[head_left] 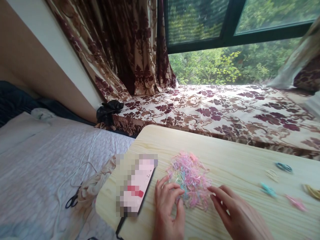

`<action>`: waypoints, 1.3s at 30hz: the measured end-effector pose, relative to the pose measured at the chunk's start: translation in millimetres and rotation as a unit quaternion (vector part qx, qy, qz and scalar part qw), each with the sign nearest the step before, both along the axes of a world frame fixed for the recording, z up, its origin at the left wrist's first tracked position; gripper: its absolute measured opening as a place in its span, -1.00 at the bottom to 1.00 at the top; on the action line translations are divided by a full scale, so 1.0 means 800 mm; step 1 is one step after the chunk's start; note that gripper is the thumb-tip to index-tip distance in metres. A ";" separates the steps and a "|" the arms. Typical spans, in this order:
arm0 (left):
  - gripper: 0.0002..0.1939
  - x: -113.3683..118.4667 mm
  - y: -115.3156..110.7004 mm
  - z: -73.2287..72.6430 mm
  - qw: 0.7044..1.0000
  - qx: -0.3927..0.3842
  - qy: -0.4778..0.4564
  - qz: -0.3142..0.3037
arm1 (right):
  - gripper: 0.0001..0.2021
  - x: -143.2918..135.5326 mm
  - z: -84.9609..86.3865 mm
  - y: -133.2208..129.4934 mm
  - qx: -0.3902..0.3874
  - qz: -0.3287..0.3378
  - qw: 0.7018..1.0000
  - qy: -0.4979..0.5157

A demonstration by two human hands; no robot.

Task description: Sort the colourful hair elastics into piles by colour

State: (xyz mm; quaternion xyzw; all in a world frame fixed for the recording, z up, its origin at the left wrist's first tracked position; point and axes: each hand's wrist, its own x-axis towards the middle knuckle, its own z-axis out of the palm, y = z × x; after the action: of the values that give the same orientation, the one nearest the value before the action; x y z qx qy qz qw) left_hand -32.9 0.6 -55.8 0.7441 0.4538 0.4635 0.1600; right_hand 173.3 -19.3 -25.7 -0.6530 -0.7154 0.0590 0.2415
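A loose heap of thin, shiny bands or strands (190,176), mostly pink with some blue and yellow, lies on the pale wooden table (160,140). At its lower left edge rests my left hand (168,206), fingers apart and bent, the tips touching the heap. My right hand (232,208) is at the heap's right edge, thumb and fingertips drawn together; what they pinch, if anything, is too small to make out. To the right lie separate small bunches: dark blue (284,167), cream (272,175), turquoise (268,190), pink (296,202) and tan (312,191).
Left of the heap a phone (138,186), partly blurred out, lies on the table with a cable (120,226). Beyond the table is a flower-patterned window seat (212,110). A bed (45,160) with white cords and scissor-like black handles (72,201) is at the left.
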 end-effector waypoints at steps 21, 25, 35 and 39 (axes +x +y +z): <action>-0.65 0.000 -0.004 -0.005 0.999 -0.033 -0.015 0.001 | -0.62 -0.019 -0.003 0.030 0.027 0.015 0.998 -0.061; -0.67 0.000 -0.003 -0.001 1.000 -0.028 -0.013 0.003 | -0.61 -0.022 -0.002 0.031 0.040 0.013 0.996 -0.077; -0.68 0.001 -0.001 0.007 1.000 -0.012 -0.001 -0.002 | -0.69 -0.016 0.002 0.025 -0.032 0.011 0.998 -0.046; -0.68 0.001 -0.002 0.008 1.000 -0.014 -0.001 0.000 | -0.72 -0.010 0.006 0.021 -0.080 0.008 0.997 0.018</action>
State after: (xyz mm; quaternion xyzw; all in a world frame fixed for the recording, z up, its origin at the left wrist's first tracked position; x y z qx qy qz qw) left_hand -31.9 -1.3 -49.2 0.7411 0.4601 0.4582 0.1706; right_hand 165.4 -2.3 -20.7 -0.6637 -0.7088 0.1299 0.2007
